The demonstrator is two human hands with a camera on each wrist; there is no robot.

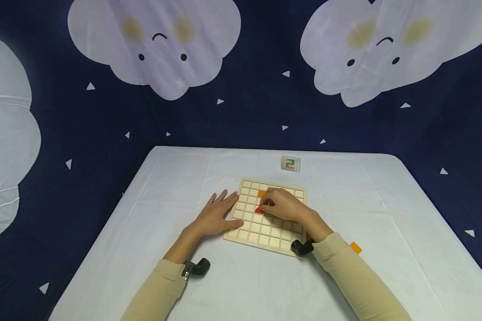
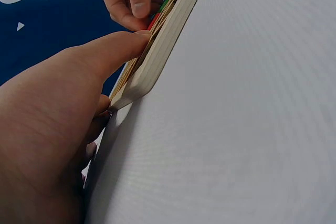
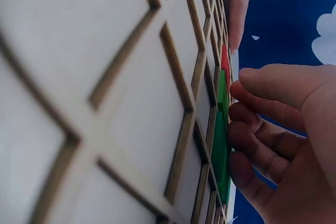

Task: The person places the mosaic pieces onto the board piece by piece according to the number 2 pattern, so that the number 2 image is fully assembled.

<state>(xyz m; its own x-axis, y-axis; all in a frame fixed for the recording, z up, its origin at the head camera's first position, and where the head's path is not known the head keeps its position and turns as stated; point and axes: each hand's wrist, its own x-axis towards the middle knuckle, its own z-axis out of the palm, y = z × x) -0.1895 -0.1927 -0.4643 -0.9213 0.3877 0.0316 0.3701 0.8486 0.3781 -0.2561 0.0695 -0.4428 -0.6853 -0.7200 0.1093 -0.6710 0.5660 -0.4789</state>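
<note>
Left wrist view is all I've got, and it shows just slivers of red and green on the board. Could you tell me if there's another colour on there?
Observer: Yes. The head view shows an orange piece on the board, farther from the person than the red piece.
Operator: Got it. Anything orange off the board?
Observer: Yes, in the head view a loose orange block shows on the table, just to the right of the right sleeve.
</note>
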